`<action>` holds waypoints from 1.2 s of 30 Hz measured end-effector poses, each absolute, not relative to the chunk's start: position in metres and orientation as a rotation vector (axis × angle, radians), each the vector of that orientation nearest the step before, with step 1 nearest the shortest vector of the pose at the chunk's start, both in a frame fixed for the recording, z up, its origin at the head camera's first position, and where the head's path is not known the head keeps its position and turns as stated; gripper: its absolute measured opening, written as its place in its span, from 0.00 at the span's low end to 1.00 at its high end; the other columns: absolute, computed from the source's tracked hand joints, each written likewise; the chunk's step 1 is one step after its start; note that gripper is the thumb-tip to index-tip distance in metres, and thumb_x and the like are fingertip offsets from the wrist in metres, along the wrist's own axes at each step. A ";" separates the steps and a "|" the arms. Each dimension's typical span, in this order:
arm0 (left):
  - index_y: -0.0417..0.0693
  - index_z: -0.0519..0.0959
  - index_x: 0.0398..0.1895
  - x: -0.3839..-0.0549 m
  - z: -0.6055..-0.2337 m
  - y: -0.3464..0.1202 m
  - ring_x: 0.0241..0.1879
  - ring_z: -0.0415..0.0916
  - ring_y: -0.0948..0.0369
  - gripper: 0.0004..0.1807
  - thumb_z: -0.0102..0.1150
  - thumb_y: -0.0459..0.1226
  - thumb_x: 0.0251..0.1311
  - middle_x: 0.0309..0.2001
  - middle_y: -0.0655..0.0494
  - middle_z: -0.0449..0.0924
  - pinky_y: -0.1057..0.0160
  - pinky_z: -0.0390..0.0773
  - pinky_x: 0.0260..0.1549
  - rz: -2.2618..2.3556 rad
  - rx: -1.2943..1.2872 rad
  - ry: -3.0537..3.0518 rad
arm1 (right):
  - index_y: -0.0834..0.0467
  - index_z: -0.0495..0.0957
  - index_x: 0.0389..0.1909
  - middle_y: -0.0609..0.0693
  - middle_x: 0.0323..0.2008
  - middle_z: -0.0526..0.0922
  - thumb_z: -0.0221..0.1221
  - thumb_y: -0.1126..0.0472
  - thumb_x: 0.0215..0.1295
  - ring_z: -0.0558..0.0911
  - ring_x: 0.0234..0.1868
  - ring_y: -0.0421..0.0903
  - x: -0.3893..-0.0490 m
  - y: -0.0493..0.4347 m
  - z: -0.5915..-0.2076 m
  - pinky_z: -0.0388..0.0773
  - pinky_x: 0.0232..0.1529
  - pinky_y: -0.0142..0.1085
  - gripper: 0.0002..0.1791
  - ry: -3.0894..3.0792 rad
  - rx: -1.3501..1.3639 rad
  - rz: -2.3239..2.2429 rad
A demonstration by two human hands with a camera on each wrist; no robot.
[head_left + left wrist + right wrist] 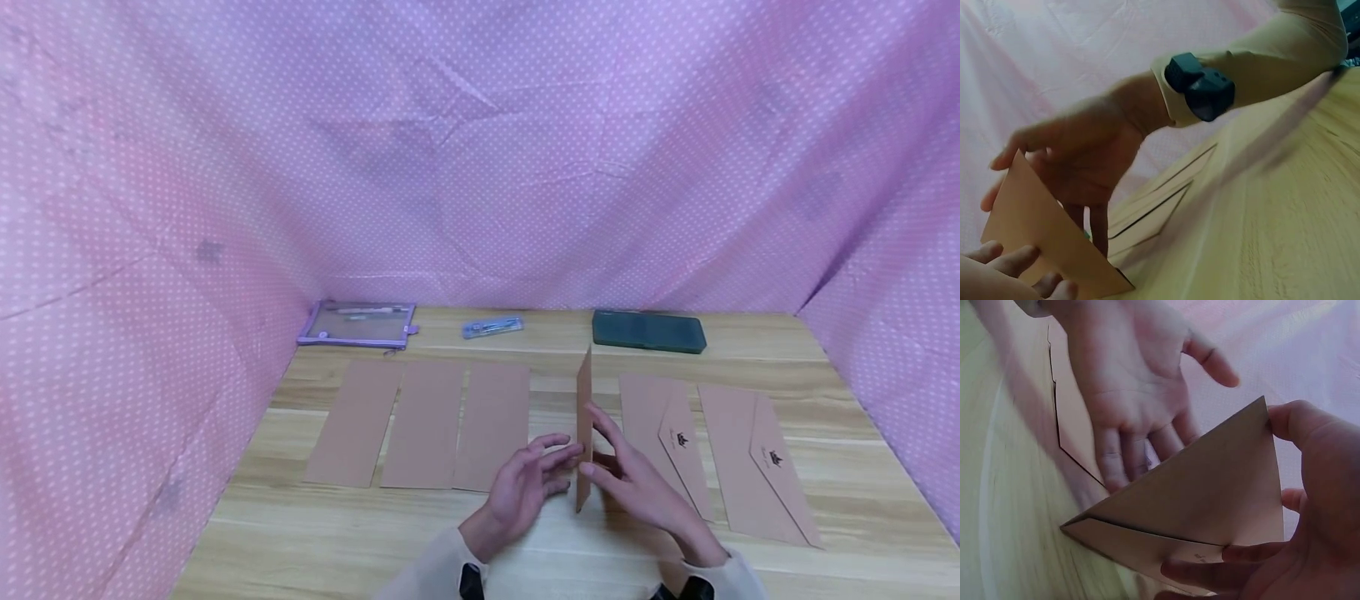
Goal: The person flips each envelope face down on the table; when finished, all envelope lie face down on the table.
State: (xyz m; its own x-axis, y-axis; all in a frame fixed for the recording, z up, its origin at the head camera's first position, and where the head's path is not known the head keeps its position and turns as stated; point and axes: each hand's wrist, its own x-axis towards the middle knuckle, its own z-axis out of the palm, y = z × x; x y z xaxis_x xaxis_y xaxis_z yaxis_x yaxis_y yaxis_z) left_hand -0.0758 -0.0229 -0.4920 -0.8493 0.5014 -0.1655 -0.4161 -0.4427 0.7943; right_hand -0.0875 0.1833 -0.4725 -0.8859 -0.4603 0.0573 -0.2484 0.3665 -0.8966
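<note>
A brown paper envelope (584, 417) stands on edge above the table, between the two hands. My right hand (637, 479) holds it from the right, on the side with the flap. In the right wrist view, the thumb is at the corner of the envelope (1210, 478) and other fingers lie on the printed flap. From the left, my left hand (521, 492) touches the plain face with extended fingers, its thumb spread away. The left wrist view shows that plain face of the envelope (1035, 212) with left fingertips against it.
Three plain-side-up envelopes (491, 425) lie in a row at the left. Two flap-side-up envelopes (750, 467) with crown prints lie at the right. Along the back are a purple mesh pouch (360, 325), a small blue packet (492, 327) and a dark green case (648, 331).
</note>
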 end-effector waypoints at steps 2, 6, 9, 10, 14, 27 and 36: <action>0.47 0.65 0.66 -0.075 -0.494 -0.023 0.61 0.72 0.61 0.25 0.29 0.46 0.73 0.74 0.37 0.63 0.60 0.71 0.56 2.248 0.111 1.226 | 0.54 0.44 0.80 0.76 0.75 0.50 0.55 0.61 0.74 0.76 0.61 0.73 -0.086 0.185 -0.472 0.81 0.56 0.50 0.40 2.420 -0.607 -1.538; 0.48 0.66 0.65 -0.072 -0.497 -0.021 0.65 0.69 0.56 0.25 0.31 0.47 0.72 0.74 0.39 0.64 0.61 0.72 0.54 2.192 0.074 1.254 | 0.54 0.43 0.80 0.76 0.75 0.52 0.54 0.61 0.74 0.72 0.65 0.74 -0.082 0.190 -0.469 0.82 0.55 0.49 0.40 2.452 -0.566 -1.534; 0.46 0.66 0.66 -0.072 -0.498 -0.019 0.69 0.66 0.51 0.26 0.33 0.48 0.71 0.74 0.38 0.63 0.61 0.73 0.53 2.183 0.055 1.279 | 0.54 0.43 0.80 0.75 0.75 0.53 0.54 0.60 0.75 0.68 0.68 0.74 -0.079 0.193 -0.467 0.81 0.54 0.52 0.40 2.512 -0.531 -1.499; 0.45 0.65 0.66 -0.071 -0.499 -0.019 0.70 0.65 0.50 0.27 0.33 0.48 0.71 0.74 0.37 0.63 0.60 0.73 0.53 2.183 0.051 1.285 | 0.55 0.43 0.80 0.74 0.75 0.53 0.54 0.60 0.74 0.66 0.69 0.74 -0.078 0.194 -0.467 0.80 0.55 0.53 0.40 2.538 -0.519 -1.481; 0.41 0.63 0.68 -0.071 -0.501 -0.018 0.72 0.63 0.47 0.29 0.33 0.48 0.71 0.74 0.35 0.62 0.58 0.72 0.56 2.178 0.054 1.301 | 0.55 0.45 0.80 0.69 0.77 0.55 0.55 0.58 0.74 0.62 0.72 0.70 -0.076 0.199 -0.467 0.76 0.62 0.39 0.40 2.616 -0.467 -1.431; 0.37 0.61 0.70 -0.071 -0.503 -0.018 0.74 0.60 0.43 0.31 0.34 0.48 0.71 0.74 0.32 0.60 0.53 0.70 0.62 2.166 0.073 1.310 | 0.65 0.52 0.76 0.70 0.77 0.53 0.57 0.60 0.71 0.50 0.78 0.44 -0.077 0.212 -0.481 0.46 0.58 0.05 0.38 2.456 -0.320 -1.636; 0.35 0.64 0.66 -0.070 -0.507 -0.017 0.64 0.70 0.51 0.27 0.41 0.41 0.69 0.71 0.33 0.64 0.56 0.75 0.56 2.184 0.031 1.375 | 0.70 0.49 0.76 0.71 0.77 0.47 0.53 0.71 0.67 0.44 0.78 0.61 -0.081 0.218 -0.492 0.49 0.60 0.07 0.38 2.363 -0.269 -1.762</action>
